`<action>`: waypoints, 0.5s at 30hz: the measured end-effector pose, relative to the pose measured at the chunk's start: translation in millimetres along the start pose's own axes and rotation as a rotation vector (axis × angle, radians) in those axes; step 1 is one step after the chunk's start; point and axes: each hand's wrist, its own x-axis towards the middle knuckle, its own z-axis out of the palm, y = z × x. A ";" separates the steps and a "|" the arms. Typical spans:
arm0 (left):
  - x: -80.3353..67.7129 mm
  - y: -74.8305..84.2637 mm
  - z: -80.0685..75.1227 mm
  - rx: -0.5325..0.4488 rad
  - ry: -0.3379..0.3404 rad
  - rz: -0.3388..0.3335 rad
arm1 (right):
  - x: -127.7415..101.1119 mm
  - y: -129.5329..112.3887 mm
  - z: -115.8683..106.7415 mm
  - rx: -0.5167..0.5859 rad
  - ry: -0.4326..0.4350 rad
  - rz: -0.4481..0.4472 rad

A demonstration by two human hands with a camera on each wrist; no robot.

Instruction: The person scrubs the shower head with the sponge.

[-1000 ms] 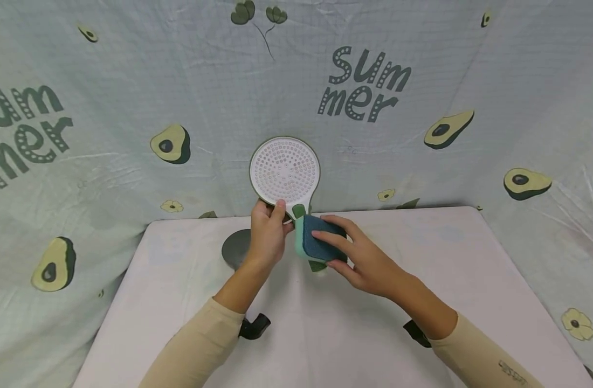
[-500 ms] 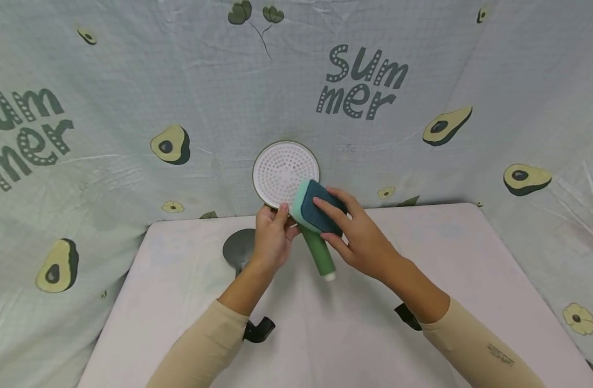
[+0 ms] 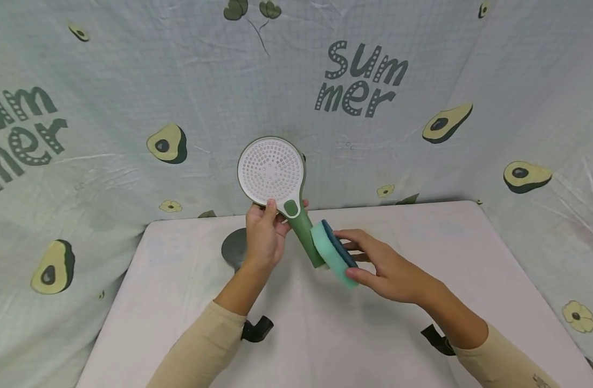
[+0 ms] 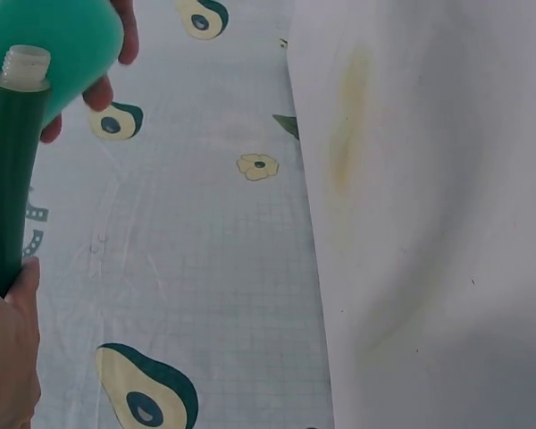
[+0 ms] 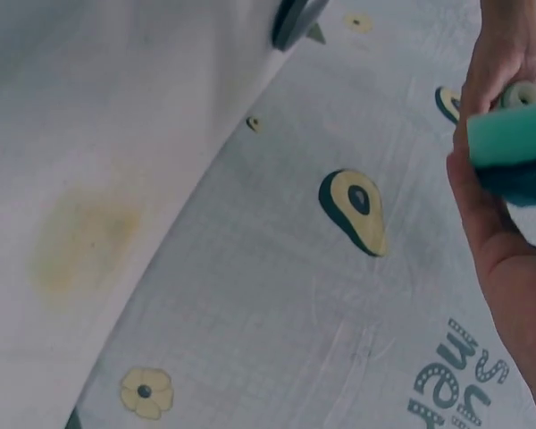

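Observation:
A green handheld shower head (image 3: 271,171) with a white nozzle face is raised above the table, its face toward the head camera. My left hand (image 3: 266,237) grips it where the round head meets the handle (image 4: 11,179). The handle slants down to the right and ends in a white threaded tip (image 4: 27,68), seen in the left wrist view. My right hand (image 3: 388,264) holds a sponge (image 3: 333,253), mint green on one side and dark blue on the other, between thumb and fingers. The sponge's mint side lies right at the lower handle.
On the white table (image 3: 374,345), a dark grey round-headed object (image 3: 233,249) lies partly behind my left forearm. Black bands (image 3: 257,330) show at both forearms. A curtain printed with avocados (image 3: 447,123) hangs behind the table.
The sponge has travelled from the neck and nozzle face down to the lower handle, turning its mint side toward the camera. The shower head has shifted slightly left; the left hand keeps its grip.

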 end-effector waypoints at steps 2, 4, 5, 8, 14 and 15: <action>0.1 0.0 0.8 -0.001 0.008 0.000 | 4.0 -0.8 1.2 0.010 0.022 0.016; 0.1 -0.4 1.9 -0.010 0.022 -0.004 | 11.4 -0.1 3.2 0.013 0.047 0.024; 0.2 -0.9 2.7 -0.010 0.030 -0.011 | 15.7 0.6 4.1 0.011 0.064 0.026; 0.0 -2.3 5.8 -0.011 0.052 -0.041 | 30.3 3.9 5.1 0.005 0.126 0.041; 1.9 -2.5 9.4 -0.004 0.076 -0.019 | 47.4 8.9 4.6 -0.061 0.209 0.000; 2.5 -1.9 9.4 0.002 0.075 -0.012 | 47.0 8.6 4.0 -0.068 0.207 -0.016</action>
